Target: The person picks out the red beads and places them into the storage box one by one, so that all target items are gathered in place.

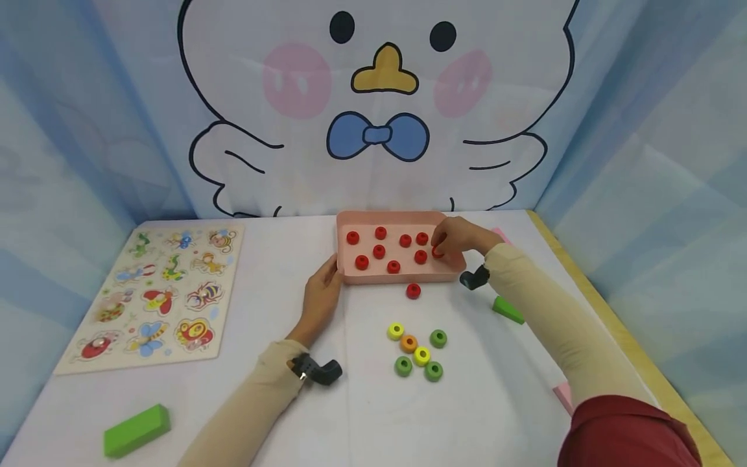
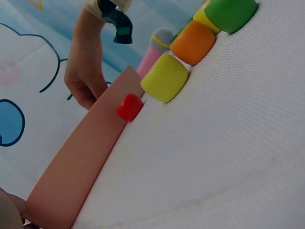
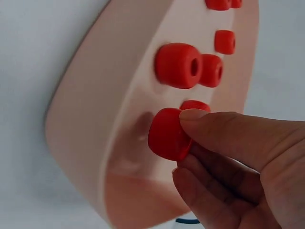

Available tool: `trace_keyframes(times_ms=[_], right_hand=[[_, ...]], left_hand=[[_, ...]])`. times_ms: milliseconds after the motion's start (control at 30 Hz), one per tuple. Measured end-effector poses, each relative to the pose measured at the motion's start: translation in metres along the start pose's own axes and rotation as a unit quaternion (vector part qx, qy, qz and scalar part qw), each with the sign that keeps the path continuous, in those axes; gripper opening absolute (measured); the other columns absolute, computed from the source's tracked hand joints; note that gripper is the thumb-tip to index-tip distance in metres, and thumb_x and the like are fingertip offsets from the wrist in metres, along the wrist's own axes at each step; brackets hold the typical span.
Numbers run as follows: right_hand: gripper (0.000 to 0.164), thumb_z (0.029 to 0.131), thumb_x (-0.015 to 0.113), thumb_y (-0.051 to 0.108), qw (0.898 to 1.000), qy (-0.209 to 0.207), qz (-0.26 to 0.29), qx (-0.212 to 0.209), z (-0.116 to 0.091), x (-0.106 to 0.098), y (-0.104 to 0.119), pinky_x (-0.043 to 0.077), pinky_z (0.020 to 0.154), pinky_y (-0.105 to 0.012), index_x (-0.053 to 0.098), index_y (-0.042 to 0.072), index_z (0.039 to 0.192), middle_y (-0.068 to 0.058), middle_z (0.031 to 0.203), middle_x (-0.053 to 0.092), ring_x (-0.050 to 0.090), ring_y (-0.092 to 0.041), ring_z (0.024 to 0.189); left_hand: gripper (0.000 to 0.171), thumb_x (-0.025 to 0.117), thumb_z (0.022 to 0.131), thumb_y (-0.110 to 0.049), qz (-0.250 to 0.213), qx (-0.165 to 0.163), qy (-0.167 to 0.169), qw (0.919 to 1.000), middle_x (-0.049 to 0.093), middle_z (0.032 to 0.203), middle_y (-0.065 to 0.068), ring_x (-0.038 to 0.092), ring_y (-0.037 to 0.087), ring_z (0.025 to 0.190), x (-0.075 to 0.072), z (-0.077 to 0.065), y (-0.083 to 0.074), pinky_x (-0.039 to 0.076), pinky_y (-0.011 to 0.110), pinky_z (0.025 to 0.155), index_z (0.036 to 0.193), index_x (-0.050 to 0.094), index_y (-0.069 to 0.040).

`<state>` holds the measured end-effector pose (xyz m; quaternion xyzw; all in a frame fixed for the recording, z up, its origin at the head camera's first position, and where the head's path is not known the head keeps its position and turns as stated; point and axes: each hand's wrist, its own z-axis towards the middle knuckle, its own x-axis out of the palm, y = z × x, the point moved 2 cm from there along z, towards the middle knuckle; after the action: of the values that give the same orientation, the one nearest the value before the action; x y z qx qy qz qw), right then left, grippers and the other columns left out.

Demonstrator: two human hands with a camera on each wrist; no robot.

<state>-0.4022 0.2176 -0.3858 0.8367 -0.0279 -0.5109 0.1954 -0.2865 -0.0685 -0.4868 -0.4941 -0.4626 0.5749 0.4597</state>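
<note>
Inside a pink tray (image 1: 373, 279) at the back of the table, several red beads (image 1: 393, 266) sit spread over the floor. At the tray's right end my right hand (image 1: 458, 235) pinches a red bead (image 3: 167, 134) between thumb and fingers, low inside the wall. My left hand (image 1: 323, 295) holds the tray's left front corner; in the left wrist view only a bit of that hand shows at the lower left edge. Just in front of the tray lies another red bead (image 1: 413, 290).
Nearer me are yellow beads (image 1: 421, 355), an orange bead (image 1: 408, 344) and green beads (image 1: 434, 371). An insect picture puzzle board (image 1: 169, 292) lies left, with a green block (image 1: 137, 431) before it. Another green block (image 1: 509, 310) and a pink block (image 1: 563, 397) lie by my right arm.
</note>
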Motion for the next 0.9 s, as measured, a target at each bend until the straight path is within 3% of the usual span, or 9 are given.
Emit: trace_keyframes(times_ms=[300, 600, 900], right_hand=[[0.02, 0.091, 0.066, 0.007, 1.0, 0.002, -0.001, 0.005, 0.005, 0.01, -0.009, 0.053, 0.089, -0.039, 0.07, 0.003, 0.111, -0.013, 0.106, 0.064, 0.054, -0.031, 0.102], [0.028, 0.092, 0.068, 0.011, 1.0, -0.01, 0.001, 0.009, 0.0, 0.011, -0.011, 0.052, 0.092, -0.041, 0.066, 0.004, 0.119, -0.013, 0.114, 0.062, 0.052, -0.031, 0.107], [0.031, 0.093, 0.069, 0.012, 0.997, -0.064, 0.02, -0.037, -0.025, 0.012, -0.003, 0.052, 0.094, -0.041, 0.066, 0.005, 0.123, -0.011, 0.116, 0.064, 0.055, -0.029, 0.105]], left_hand=[[0.051, 0.049, 0.104, -0.021, 0.017, 0.0, 0.003, 0.9999, 0.041, 0.152, 0.007, 0.038, 0.014, 0.138, 0.001, -0.001, 0.0, 0.037, 0.029, 0.108, 0.151, 0.038, -0.006], [0.051, 0.049, 0.104, -0.023, 0.019, 0.0, 0.007, 0.9998, 0.04, 0.152, 0.005, 0.037, 0.013, 0.138, 0.003, -0.003, 0.003, 0.038, 0.029, 0.108, 0.152, 0.037, -0.007], [0.051, 0.048, 0.104, -0.022, 0.026, 0.006, 0.003, 0.9996, 0.04, 0.152, 0.005, 0.036, 0.013, 0.139, 0.002, -0.002, 0.002, 0.036, 0.03, 0.109, 0.152, 0.037, -0.007]])
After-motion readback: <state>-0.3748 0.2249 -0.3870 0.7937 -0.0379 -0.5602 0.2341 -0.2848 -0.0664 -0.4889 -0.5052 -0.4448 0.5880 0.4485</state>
